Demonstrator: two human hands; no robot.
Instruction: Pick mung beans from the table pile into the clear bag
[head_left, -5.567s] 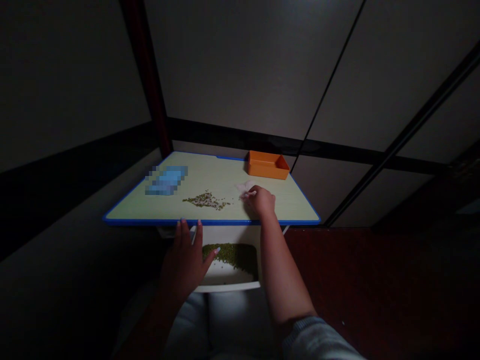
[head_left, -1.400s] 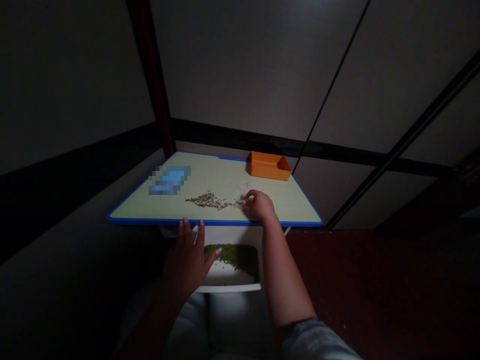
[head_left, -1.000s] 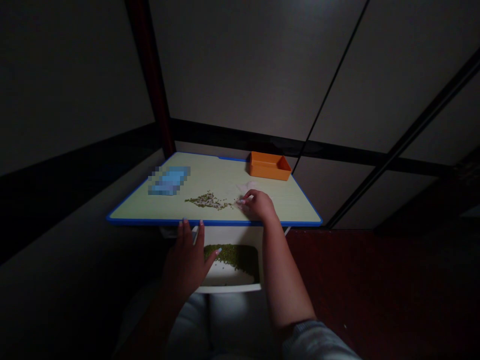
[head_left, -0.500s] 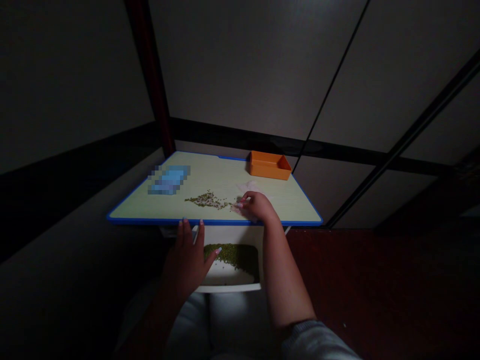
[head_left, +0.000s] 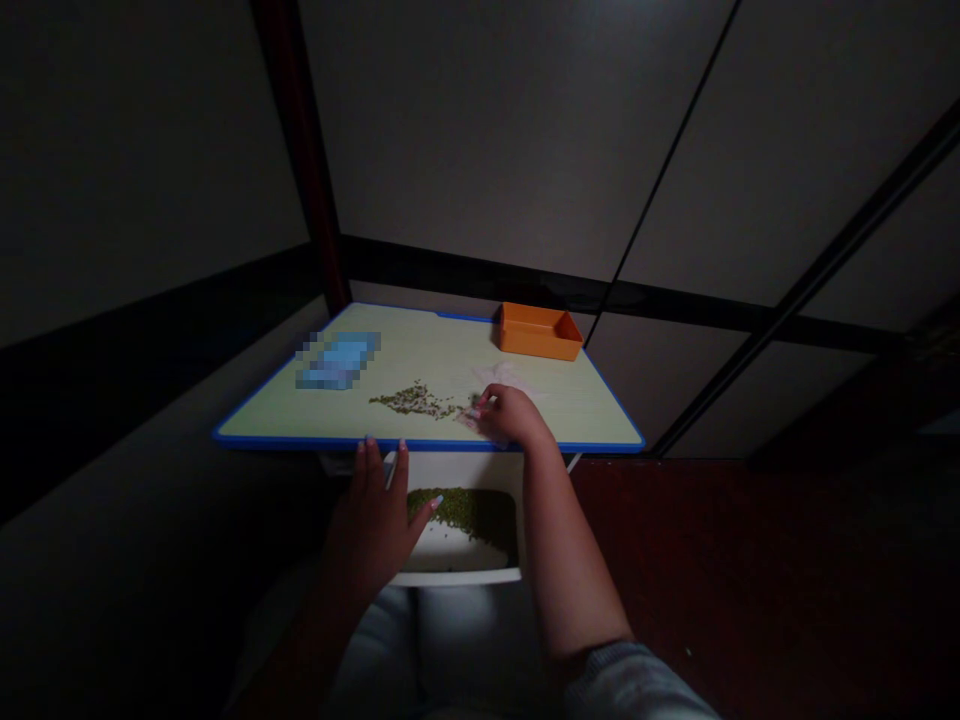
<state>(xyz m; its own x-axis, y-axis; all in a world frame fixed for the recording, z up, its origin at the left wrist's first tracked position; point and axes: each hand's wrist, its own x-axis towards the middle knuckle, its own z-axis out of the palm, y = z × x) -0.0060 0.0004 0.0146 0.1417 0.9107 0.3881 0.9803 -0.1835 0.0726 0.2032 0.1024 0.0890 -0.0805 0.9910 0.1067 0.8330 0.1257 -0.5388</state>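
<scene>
Head view: right hand (head_left: 510,415) curled over thin clear plastic bag (head_left: 498,376), can't tell if pinching, beside mung beans (head_left: 409,400) on tabletop (head_left: 420,345); left hand (head_left: 375,525) spread, fingertips at tabletop's front edge.

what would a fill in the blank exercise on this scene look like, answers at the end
The open box near the tabletop's far edge is coloured ____.
The rim around the tabletop is coloured ____.
The container below the near edge, beside the left hand, is coloured ____.
As the wearer sees it, the scattered grains lie to the ____ of the right hand.

Missing words: orange; blue; white; left
</scene>
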